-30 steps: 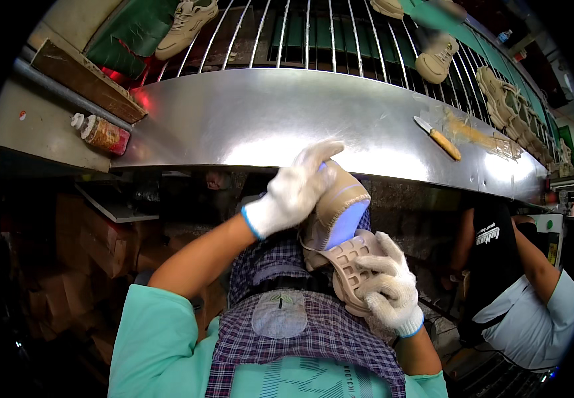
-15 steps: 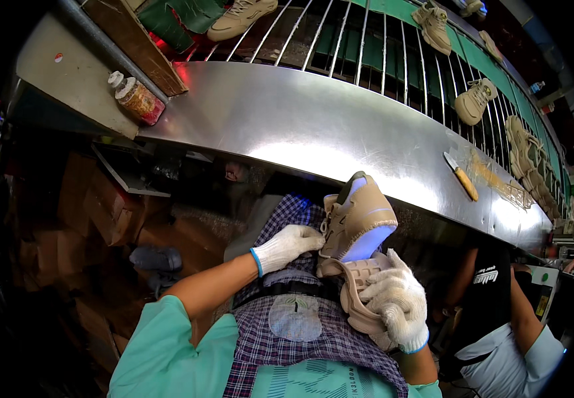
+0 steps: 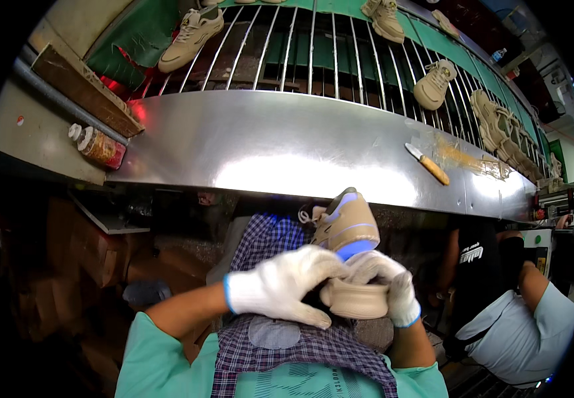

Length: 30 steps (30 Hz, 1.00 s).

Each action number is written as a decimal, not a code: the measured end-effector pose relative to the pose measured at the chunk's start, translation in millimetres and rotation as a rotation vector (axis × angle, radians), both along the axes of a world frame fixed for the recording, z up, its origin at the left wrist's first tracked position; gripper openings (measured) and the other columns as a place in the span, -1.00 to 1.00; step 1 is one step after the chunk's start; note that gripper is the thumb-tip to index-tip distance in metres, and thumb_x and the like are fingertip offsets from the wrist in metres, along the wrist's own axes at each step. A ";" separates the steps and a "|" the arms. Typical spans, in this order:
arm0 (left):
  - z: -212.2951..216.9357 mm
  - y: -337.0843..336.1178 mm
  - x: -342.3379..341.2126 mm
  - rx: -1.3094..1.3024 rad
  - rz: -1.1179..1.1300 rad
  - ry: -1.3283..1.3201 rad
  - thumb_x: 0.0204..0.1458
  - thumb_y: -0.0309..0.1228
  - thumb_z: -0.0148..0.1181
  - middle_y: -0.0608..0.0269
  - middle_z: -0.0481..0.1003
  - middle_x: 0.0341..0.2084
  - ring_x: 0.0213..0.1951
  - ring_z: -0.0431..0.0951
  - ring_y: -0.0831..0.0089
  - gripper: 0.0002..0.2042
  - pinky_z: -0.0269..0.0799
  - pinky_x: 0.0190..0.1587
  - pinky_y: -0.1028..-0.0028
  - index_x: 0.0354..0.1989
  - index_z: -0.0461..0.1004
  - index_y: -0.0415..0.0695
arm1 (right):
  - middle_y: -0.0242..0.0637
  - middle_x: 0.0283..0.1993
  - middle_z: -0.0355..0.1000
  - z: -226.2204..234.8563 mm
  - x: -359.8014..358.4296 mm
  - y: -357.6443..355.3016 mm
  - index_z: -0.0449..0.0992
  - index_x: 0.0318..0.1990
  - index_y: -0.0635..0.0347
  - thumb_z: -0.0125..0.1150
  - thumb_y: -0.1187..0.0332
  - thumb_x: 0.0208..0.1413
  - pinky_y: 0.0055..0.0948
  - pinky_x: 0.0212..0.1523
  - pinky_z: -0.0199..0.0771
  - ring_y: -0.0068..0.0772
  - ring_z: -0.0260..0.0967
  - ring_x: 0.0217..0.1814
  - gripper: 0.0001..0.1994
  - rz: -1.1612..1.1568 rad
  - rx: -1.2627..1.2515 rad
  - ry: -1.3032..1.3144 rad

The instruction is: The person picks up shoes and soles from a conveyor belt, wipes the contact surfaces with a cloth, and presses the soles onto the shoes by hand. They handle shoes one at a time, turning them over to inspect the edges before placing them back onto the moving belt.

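Observation:
Over my lap is a beige shoe upper [image 3: 348, 229] with loose laces, its heel end raised and its underside glowing blue-violet. Just below it, a beige rubber shoe sole [image 3: 358, 302] is bent round in a curve. My right hand [image 3: 393, 282], in a white knit glove, grips the sole with fingers over its upper edge. Beside the sole's left end is my left hand [image 3: 287, 282], gloved too, its thumb well apart from the curved fingers. Its fingertips come close to those of the right hand. Whether they touch the shoe is hidden.
A metal ledge [image 3: 267, 139] runs ahead, with a wooden-handled knife [image 3: 427, 164] on it. Beyond, several beige shoes stand on a rack of metal bars [image 3: 310, 56]. A stained bottle [image 3: 98, 146] lies at left. A co-worker in a pale sleeve [image 3: 532, 331] is at right.
My left hand has let go of the shoe's lace side and moved down beside the sole. The sole has been raised and turned in my right hand. The view has shifted.

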State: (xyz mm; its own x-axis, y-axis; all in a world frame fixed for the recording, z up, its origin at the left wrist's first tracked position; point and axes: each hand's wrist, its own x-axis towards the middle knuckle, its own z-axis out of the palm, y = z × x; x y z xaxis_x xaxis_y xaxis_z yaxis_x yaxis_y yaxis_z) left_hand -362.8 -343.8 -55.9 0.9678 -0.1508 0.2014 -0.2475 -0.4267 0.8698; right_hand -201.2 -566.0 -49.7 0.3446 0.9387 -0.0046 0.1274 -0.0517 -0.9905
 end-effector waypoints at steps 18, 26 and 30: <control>-78.7 -30.4 6.1 -0.270 0.503 -0.195 -0.27 -0.38 0.71 0.03 0.44 -0.17 -0.21 0.55 0.19 -0.33 0.53 -0.21 0.23 0.00 0.38 -0.20 | -0.17 0.00 0.35 -62.6 4.4 0.1 0.33 0.15 0.10 0.88 0.00 -0.39 -0.12 0.01 0.47 -0.16 0.34 0.02 -0.04 -0.283 0.115 -0.355; -101.4 -36.6 7.1 -0.392 0.497 -0.197 -0.28 -0.28 0.74 0.03 0.46 -0.18 -0.21 0.55 0.17 -0.30 0.52 -0.22 0.23 -0.02 0.38 -0.22 | -0.23 0.00 0.31 -71.1 12.3 -4.6 0.28 0.20 0.11 0.84 -0.23 -0.46 -0.20 -0.01 0.46 -0.28 0.33 -0.02 0.11 -0.296 0.016 -0.297; -97.7 -35.5 6.3 -0.408 0.489 -0.155 -0.29 -0.27 0.74 0.02 0.50 -0.17 -0.20 0.61 0.13 -0.27 0.57 -0.19 0.21 0.01 0.38 -0.23 | -0.22 0.03 0.30 -61.2 12.6 -11.1 0.26 0.22 0.19 0.83 -0.30 -0.53 -0.21 -0.03 0.47 -0.33 0.33 -0.05 0.20 -0.303 -0.212 -0.408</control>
State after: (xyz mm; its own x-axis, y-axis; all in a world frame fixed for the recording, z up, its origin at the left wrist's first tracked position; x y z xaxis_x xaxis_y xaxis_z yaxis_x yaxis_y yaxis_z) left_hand -356.5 -379.3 -153.5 0.8604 0.4174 0.2923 -0.2445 -0.1651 0.9555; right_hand -188.6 -577.2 -110.8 0.6130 0.7900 0.0077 0.4476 -0.3392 -0.8274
